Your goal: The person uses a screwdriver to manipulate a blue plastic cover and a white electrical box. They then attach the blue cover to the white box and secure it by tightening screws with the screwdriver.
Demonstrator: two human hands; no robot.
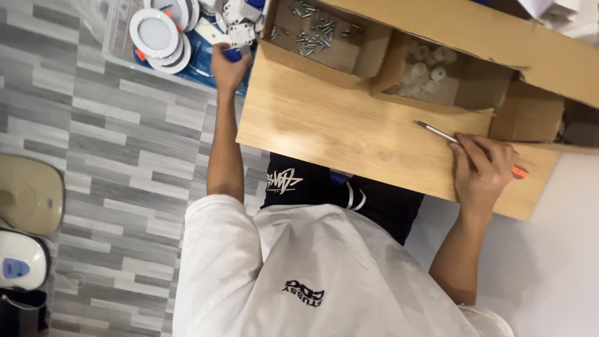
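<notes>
Two hands work apart: the right hand (pixel 480 171) pins a screwdriver (pixel 465 147) near the board's (pixel 337 134) far edge, best kept flat, while the left hand (pixel 228 65) closes around a blue part (pixel 233 55) beyond the board's corner.

A home workspace: wood-look floor (pixel 106 143), boxed screws (pixel 315 31), round lamps (pixel 156 34).

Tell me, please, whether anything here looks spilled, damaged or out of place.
Nothing stands out. The screws lie loose but inside their cardboard compartment, the white plastic pieces in theirs. The left hand grips a blue item by the round lamps; the right hand holds a slim tool on the wooden board.
</notes>
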